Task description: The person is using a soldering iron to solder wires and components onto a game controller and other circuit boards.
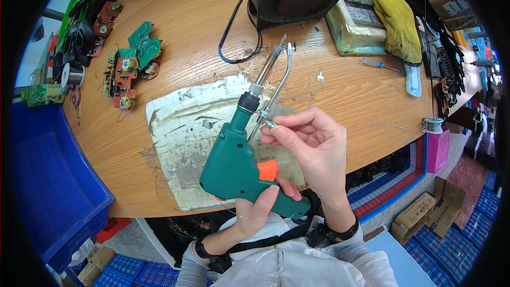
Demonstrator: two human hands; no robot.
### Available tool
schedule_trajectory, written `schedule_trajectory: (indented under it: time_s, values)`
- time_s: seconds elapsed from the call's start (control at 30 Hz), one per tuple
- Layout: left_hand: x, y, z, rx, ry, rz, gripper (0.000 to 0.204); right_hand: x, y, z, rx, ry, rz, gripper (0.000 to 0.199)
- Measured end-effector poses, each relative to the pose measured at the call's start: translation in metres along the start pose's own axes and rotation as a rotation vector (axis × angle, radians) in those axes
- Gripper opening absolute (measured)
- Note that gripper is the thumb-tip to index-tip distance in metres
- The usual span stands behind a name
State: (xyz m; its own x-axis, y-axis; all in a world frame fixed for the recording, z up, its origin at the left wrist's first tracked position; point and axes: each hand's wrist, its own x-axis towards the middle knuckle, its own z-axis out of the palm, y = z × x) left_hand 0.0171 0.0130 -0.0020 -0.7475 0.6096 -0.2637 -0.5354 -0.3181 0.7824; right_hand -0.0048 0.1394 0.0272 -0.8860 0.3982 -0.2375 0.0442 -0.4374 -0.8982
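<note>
A green soldering gun [227, 160] with an orange trigger [267, 170] is held tilted over the work mat, its tip pointing away from me. My left hand [259, 207] is closed around its handle from below, the thumb lying on the near side. Beside the metal barrel [268, 69] runs a thin bent solder guide tube [282, 81]. Thumb and forefinger of my right hand [316, 146] pinch a small metal screw [270, 125] at the tube's clamp; the fingers partly cover it. Thin solder wire [241, 217] trails from the gun's rear past my left wrist.
A stained white mat [180, 127] lies under the gun. Beyond stands a black fan [297, 2]; right of it are a yellow glove [396, 21] and a small screwdriver [380, 64]. Circuit boards [126, 77] and a blue bin [48, 165] are left, a solder spool [433, 125] right.
</note>
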Motion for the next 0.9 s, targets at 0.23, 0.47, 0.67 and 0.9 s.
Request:
schedule_trajectory:
  time_s: [0.23, 0.47, 0.67, 0.9]
  values:
    - [-0.0007, -0.0001, -0.0001, -0.015, 0.000, -0.003, 0.036, 0.0002, 0.0000, 0.0007, -0.011, 0.013, 0.007, 0.012]
    - [-0.0012, 0.0012, 0.0013, -0.115, 0.043, -0.011, 0.030, 0.0003, 0.0022, 0.0011, -0.102, 0.014, -0.084, 0.013]
    - [-0.0001, 0.0009, 0.0014, -0.114, 0.026, 0.001, 0.029, -0.0017, -0.0020, 0.0017, -0.087, 0.026, -0.030, 0.013]
    - [-0.0004, 0.0008, 0.0028, -0.105, 0.037, 0.001, 0.030, 0.0002, 0.0017, 0.0041, -0.067, 0.030, -0.112, 0.014]
